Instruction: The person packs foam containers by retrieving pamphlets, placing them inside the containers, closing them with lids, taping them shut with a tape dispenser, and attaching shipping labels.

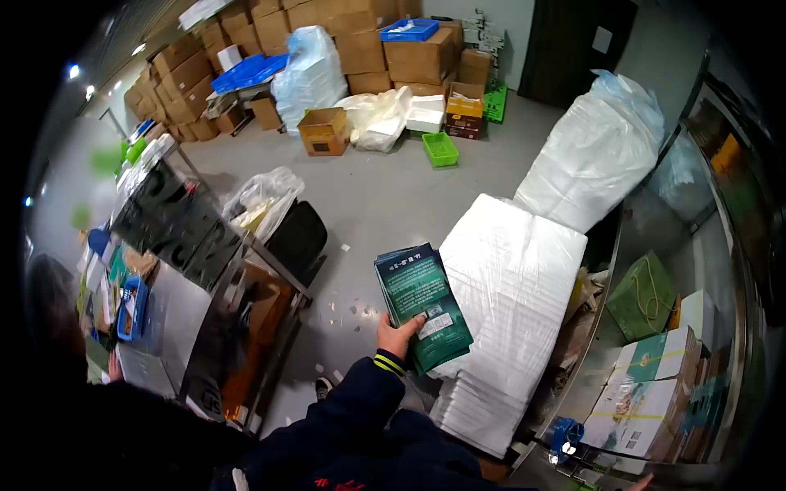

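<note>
My left hand (399, 335) holds a stack of dark green printed packets (426, 307) by its left edge. The thumb lies on top and the other fingers are hidden beneath. The packets are slightly fanned and hang above the grey floor, beside a tall pile of white foam sheets (512, 286) wrapped in clear plastic. At the bottom right edge, only a small part of my right hand (642, 483) shows, near a metal surface; its grip is hidden.
Right: a metal shelf holds white-and-green boxes (639, 409) and a green bag (643, 299). Left: a co-worker's hand (115, 367) is beside a metal table (168, 315) with a blue tray (131, 309). Cartons (325, 132) and a green basket (440, 150) stand farther back.
</note>
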Demonstrator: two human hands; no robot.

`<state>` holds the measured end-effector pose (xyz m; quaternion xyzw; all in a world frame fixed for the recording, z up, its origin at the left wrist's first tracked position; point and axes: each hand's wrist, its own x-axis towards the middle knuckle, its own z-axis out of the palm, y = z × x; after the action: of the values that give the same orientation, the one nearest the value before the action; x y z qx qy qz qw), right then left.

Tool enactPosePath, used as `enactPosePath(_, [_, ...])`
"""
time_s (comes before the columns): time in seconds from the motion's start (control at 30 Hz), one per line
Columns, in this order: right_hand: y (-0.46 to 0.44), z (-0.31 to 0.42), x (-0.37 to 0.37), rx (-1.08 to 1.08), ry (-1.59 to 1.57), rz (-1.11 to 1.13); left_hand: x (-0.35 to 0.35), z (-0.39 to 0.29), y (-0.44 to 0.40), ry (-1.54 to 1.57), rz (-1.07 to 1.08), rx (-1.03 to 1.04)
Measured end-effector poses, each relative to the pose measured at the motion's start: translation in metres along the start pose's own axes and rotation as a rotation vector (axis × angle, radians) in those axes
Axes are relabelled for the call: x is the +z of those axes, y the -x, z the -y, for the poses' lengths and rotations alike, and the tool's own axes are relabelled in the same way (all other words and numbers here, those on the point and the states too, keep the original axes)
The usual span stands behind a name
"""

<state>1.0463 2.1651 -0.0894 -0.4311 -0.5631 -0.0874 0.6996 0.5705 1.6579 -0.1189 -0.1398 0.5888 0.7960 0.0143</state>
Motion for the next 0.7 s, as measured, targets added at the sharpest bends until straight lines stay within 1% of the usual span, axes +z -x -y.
enactPosePath(0.03, [-0.003, 0.008, 0.013, 0.053, 0.045, -0.003, 0.02, -0.003, -0.03, -0.055, 0.018, 0.007])
enactPosePath(0.07, [-0.004, 0.015, 0.007, 0.103, 0.068, -0.037, 0.021, -0.004, -0.044, -0.122, -0.009, -0.009])
enactPosePath(0.1, [-0.002, 0.022, 0.002, 0.151, 0.091, -0.071, 0.023, -0.01, -0.054, -0.072, 0.057, -0.042])
enactPosePath(0.13, [0.012, 0.033, 0.039, 0.213, 0.109, -0.089, 0.046, -0.018, -0.087, -0.033, 0.107, -0.067])
enactPosePath(0.17, [0.031, 0.049, 0.056, 0.209, 0.12, -0.041, 0.041, -0.003, -0.111, -0.039, 0.129, -0.07])
enactPosePath(0.2, [0.056, 0.066, 0.069, 0.221, 0.116, 0.022, 0.031, -0.019, -0.117, 0.025, 0.137, -0.099])
enactPosePath(0.27, [0.113, 0.102, 0.114, 0.316, 0.109, 0.228, 0.027, -0.052, -0.154, 0.009, 0.163, -0.054])
enactPosePath(0.33, [0.177, 0.144, 0.162, 0.499, 0.09, 0.514, 0.011, -0.091, -0.185, -0.038, 0.211, -0.004])
enactPosePath(0.4, [0.242, 0.185, 0.209, 0.751, 0.063, 0.829, -0.006, -0.121, -0.215, -0.078, 0.216, 0.043])
enactPosePath(0.47, [0.304, 0.229, 0.257, 1.02, 0.032, 1.131, -0.04, -0.123, -0.261, -0.098, 0.223, 0.099])
enactPosePath(0.5, [0.333, 0.25, 0.278, 1.133, 0.009, 1.245, -0.052, -0.133, -0.283, -0.173, 0.226, 0.129])
enactPosePath(0.53, [0.359, 0.272, 0.299, 1.232, -0.001, 1.352, -0.061, -0.142, -0.305, -0.217, 0.21, 0.159])
enactPosePath(0.57, [0.385, 0.295, 0.32, 1.308, -0.012, 1.434, -0.07, -0.147, -0.328, -0.23, 0.222, 0.145])
enactPosePath(0.6, [0.409, 0.316, 0.342, 1.374, -0.021, 1.497, -0.079, -0.15, -0.356, -0.237, 0.239, 0.131])
enactPosePath(0.63, [0.433, 0.339, 0.364, 1.433, -0.037, 1.554, -0.085, -0.149, -0.384, -0.176, 0.229, 0.12])
enactPosePath(0.67, [0.455, 0.357, 0.386, 1.502, -0.063, 1.601, -0.087, -0.156, -0.408, -0.203, 0.219, 0.141])
enactPosePath(0.7, [0.474, 0.377, 0.409, 1.58, -0.119, 1.664, -0.09, -0.163, -0.427, -0.19, 0.201, 0.094])
